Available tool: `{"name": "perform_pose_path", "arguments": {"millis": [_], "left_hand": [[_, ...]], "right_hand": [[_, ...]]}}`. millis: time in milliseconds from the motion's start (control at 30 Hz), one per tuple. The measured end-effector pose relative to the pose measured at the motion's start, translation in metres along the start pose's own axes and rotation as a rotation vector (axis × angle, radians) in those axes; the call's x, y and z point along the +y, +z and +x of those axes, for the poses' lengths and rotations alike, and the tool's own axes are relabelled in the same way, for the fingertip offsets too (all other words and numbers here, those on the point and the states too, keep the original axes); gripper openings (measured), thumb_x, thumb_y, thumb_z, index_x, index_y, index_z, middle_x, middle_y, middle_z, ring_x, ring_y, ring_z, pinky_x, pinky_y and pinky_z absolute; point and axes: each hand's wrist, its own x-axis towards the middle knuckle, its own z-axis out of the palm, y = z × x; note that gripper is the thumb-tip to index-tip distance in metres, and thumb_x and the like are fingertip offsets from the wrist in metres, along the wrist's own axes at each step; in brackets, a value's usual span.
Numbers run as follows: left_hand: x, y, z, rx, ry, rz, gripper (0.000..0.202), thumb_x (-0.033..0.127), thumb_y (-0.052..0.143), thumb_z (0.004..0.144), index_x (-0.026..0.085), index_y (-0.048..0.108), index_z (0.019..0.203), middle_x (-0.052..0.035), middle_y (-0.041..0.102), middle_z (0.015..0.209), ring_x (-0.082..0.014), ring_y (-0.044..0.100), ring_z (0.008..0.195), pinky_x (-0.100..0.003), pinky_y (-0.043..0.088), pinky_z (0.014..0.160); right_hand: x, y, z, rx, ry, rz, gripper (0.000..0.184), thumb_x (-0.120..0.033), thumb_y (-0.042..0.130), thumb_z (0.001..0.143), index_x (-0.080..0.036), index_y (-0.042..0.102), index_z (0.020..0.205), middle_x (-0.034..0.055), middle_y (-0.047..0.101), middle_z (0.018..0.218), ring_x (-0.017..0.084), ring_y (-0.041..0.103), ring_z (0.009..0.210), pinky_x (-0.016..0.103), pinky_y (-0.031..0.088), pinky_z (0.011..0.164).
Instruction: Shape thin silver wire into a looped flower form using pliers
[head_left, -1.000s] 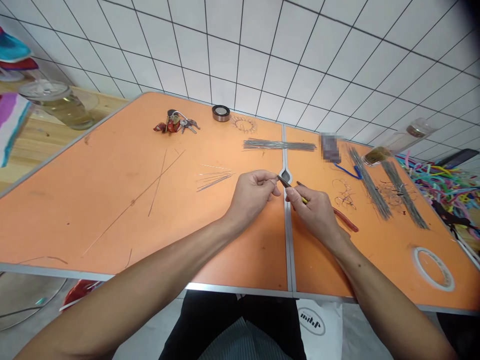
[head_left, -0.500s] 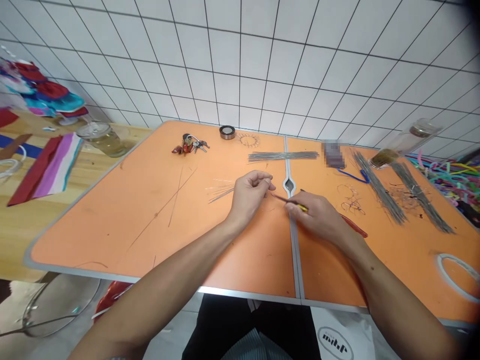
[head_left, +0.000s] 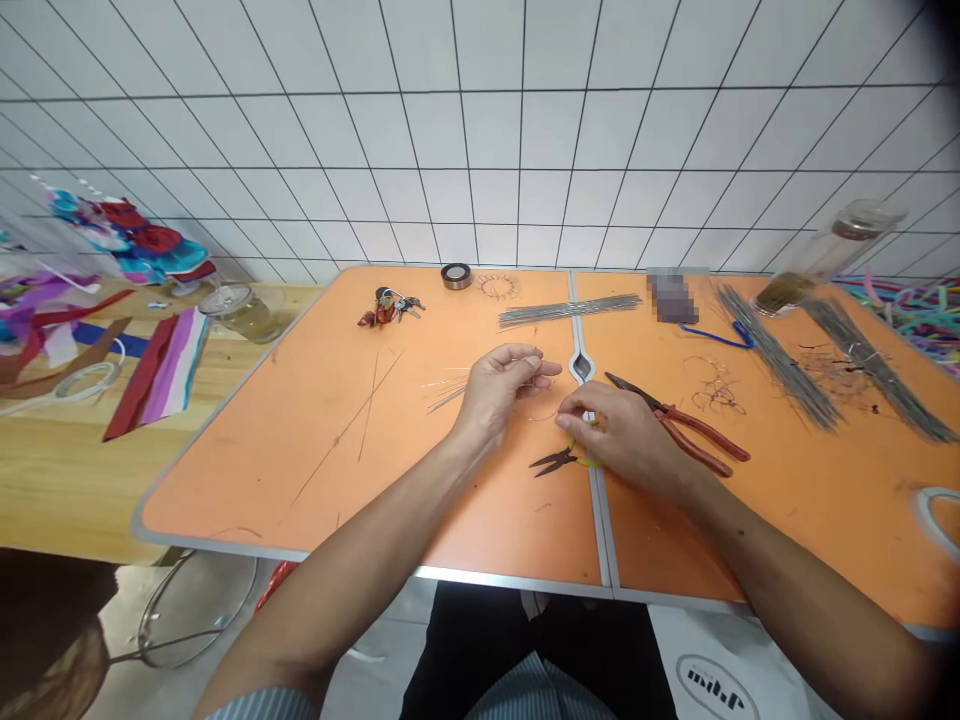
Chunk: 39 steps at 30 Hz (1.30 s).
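My left hand [head_left: 510, 385] is closed in a pinch over the middle of the table, and a fine wire [head_left: 541, 417] curves from it toward the right. Thumb and fingertips of my right hand [head_left: 611, 425] are pressed together at the wire's other end. Just below them are small pliers [head_left: 555, 460] with yellow handles, jaws apart; the handles run partly under my right hand, and I cannot tell whether it touches them. Larger red-handled pliers [head_left: 694, 430] lie beside my right hand. Several thin wires [head_left: 448, 390] show left of my left wrist.
Wire bundles lie at the back [head_left: 570, 310] and right [head_left: 780, 355] of the orange table [head_left: 247, 450]. Farther back are tape [head_left: 456, 276], keys [head_left: 390, 306] and a glass bottle [head_left: 825, 255]. Ribbons [head_left: 161, 370] and a jar [head_left: 240, 310] are on the wooden table at left.
The small pliers have left my right hand's fingertips and now show below it with jaws apart. My right hand now pinches near the wire. The view has turned left and tilted slightly up.
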Motion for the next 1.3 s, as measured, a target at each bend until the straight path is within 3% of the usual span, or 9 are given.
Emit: {"name": "perform_pose_path", "arguments": {"millis": [100, 200, 333, 633, 800, 900, 1000, 1133, 1300], "left_hand": [[-0.003, 0.004, -0.004, -0.026, -0.028, -0.014, 0.037, 0.037, 0.094, 0.069, 0.019, 0.071, 0.092, -0.0084, 0.086, 0.088, -0.0182, 0.077, 0.077, -0.032, 0.056, 0.082], [-0.006, 0.009, -0.009, -0.038, -0.02, -0.02, 0.039, 0.039, 0.096, 0.067, 0.02, 0.069, 0.09, -0.0073, 0.085, 0.084, -0.0209, 0.079, 0.079, -0.033, 0.056, 0.084], [-0.008, 0.014, -0.013, -0.045, 0.004, -0.043, 0.038, 0.038, 0.095, 0.067, 0.02, 0.069, 0.088, -0.0069, 0.084, 0.081, -0.0236, 0.081, 0.082, -0.036, 0.057, 0.09], [-0.01, 0.016, -0.013, -0.032, 0.004, -0.016, 0.04, 0.041, 0.097, 0.067, 0.02, 0.069, 0.086, -0.0065, 0.084, 0.081, -0.0221, 0.081, 0.08, -0.036, 0.058, 0.09], [-0.003, 0.009, -0.01, -0.004, -0.013, 0.053, 0.035, 0.045, 0.092, 0.074, 0.02, 0.069, 0.082, -0.0074, 0.085, 0.089, -0.0162, 0.075, 0.075, -0.028, 0.055, 0.078], [0.005, 0.002, -0.006, -0.003, 0.003, 0.118, 0.032, 0.043, 0.091, 0.074, 0.02, 0.07, 0.081, -0.0071, 0.085, 0.098, -0.0139, 0.072, 0.076, -0.025, 0.052, 0.072], [0.011, -0.003, -0.002, 0.021, -0.009, 0.182, 0.029, 0.041, 0.089, 0.073, 0.019, 0.07, 0.077, -0.0048, 0.083, 0.093, -0.0111, 0.066, 0.07, -0.022, 0.048, 0.065], [0.015, -0.003, -0.001, 0.023, -0.068, 0.175, 0.03, 0.039, 0.09, 0.071, 0.019, 0.069, 0.075, -0.0048, 0.081, 0.088, -0.01, 0.062, 0.065, -0.022, 0.045, 0.06], [0.018, 0.003, -0.002, 0.005, -0.174, 0.075, 0.029, 0.034, 0.092, 0.069, 0.018, 0.069, 0.078, -0.0052, 0.08, 0.089, -0.0092, 0.06, 0.062, -0.022, 0.042, 0.055]], "right_hand": [[-0.003, 0.009, 0.002, 0.123, 0.158, 0.216, 0.014, -0.032, 0.066, 0.099, -0.023, 0.072, 0.089, 0.0025, 0.077, 0.091, 0.021, 0.069, 0.085, 0.036, 0.051, 0.081], [-0.001, 0.02, 0.004, 0.142, 0.273, 0.469, 0.017, -0.039, 0.075, 0.091, -0.023, 0.072, 0.094, 0.0033, 0.077, 0.092, 0.022, 0.071, 0.083, 0.037, 0.055, 0.08], [-0.001, 0.028, 0.008, 0.148, 0.321, 0.657, 0.025, -0.042, 0.081, 0.082, -0.022, 0.069, 0.09, 0.0023, 0.073, 0.085, 0.02, 0.068, 0.078, 0.037, 0.054, 0.077], [-0.002, 0.025, 0.009, 0.126, 0.345, 0.679, 0.019, -0.037, 0.076, 0.079, -0.021, 0.066, 0.08, -0.0004, 0.066, 0.078, 0.016, 0.059, 0.072, 0.033, 0.045, 0.069], [-0.003, 0.015, 0.01, 0.098, 0.33, 0.647, 0.016, -0.035, 0.074, 0.079, -0.02, 0.068, 0.079, -0.0023, 0.06, 0.071, 0.014, 0.053, 0.066, 0.03, 0.04, 0.063], [-0.004, 0.005, 0.011, 0.212, 0.317, 0.643, 0.014, -0.033, 0.077, 0.08, -0.02, 0.071, 0.083, -0.0007, 0.065, 0.075, 0.016, 0.059, 0.071, 0.03, 0.046, 0.066], [-0.003, -0.004, 0.014, 0.351, 0.302, 0.728, 0.016, -0.034, 0.082, 0.083, -0.021, 0.074, 0.089, 0.0011, 0.07, 0.081, 0.016, 0.065, 0.075, 0.031, 0.055, 0.073], [-0.002, -0.006, 0.016, 0.414, 0.267, 0.916, 0.032, -0.049, 0.088, 0.083, -0.023, 0.073, 0.094, 0.0024, 0.074, 0.088, 0.016, 0.069, 0.077, 0.034, 0.062, 0.079], [-0.004, -0.004, 0.018, 0.486, 0.223, 0.883, 0.042, -0.057, 0.089, 0.082, -0.026, 0.072, 0.103, 0.0031, 0.075, 0.094, 0.019, 0.071, 0.082, 0.04, 0.065, 0.087]]}}
